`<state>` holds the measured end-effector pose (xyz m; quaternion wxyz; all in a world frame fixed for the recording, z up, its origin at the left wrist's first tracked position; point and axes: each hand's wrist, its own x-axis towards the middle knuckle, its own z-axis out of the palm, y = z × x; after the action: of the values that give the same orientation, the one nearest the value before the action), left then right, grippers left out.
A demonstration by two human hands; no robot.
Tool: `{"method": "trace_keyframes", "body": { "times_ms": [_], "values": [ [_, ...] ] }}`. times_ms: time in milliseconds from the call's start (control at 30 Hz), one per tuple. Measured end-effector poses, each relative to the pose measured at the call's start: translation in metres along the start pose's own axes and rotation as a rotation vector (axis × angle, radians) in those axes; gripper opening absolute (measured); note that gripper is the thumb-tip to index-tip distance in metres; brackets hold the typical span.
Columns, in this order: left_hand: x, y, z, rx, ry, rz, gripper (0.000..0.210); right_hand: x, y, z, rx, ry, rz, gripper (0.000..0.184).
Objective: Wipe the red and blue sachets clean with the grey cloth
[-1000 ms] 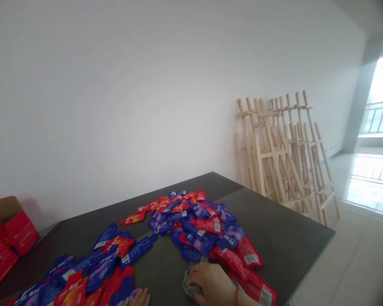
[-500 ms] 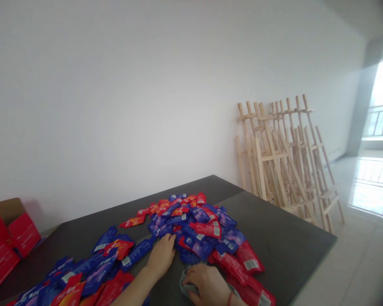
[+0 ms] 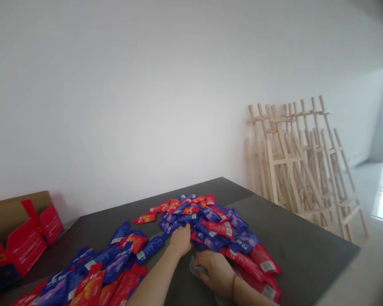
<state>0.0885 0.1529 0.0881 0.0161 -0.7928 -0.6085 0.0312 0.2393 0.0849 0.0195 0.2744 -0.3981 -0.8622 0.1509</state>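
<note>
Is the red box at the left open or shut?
Open: the red box's brown inside shows behind its front panels. Contents: cannot tell.

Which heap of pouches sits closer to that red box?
The left heap, spreading to the picture's bottom edge; the other heap lies farther right, toward the easels.

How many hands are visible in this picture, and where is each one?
2: the left hand at the near-left edge of the farther pouch heap, its grip unclear; the right hand nearer the camera, curled over a grey cloth.
</note>
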Motion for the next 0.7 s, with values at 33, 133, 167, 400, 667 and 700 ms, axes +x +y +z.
{"method": "trace_keyframes", "body": {
  "times_ms": [33,133,167,400,667,700],
  "values": [
    [-0.003,0.003,-0.002,0.01,0.004,-0.009,0.041,-0.001,-0.001,0.0,0.004,0.002,-0.006,0.025],
    [-0.026,0.009,-0.006,0.04,0.024,-0.062,0.063,-0.004,-0.003,-0.001,0.023,0.001,-0.036,0.027],
    [-0.037,0.009,-0.007,0.05,0.034,-0.087,0.067,-0.005,-0.003,-0.002,0.035,0.002,-0.058,0.026],
    [-0.13,0.01,0.012,0.011,0.006,-0.154,0.076,-0.012,0.002,-0.006,0.241,0.278,-0.046,0.024],
    [-0.164,0.01,0.046,-0.201,-0.018,0.014,0.07,-0.009,-0.01,-0.012,-0.097,-0.076,-0.028,0.025],
    [-0.163,0.008,0.048,-0.226,0.006,0.046,0.073,-0.007,-0.014,-0.014,-0.142,-0.126,-0.037,0.026]
  ]
}}
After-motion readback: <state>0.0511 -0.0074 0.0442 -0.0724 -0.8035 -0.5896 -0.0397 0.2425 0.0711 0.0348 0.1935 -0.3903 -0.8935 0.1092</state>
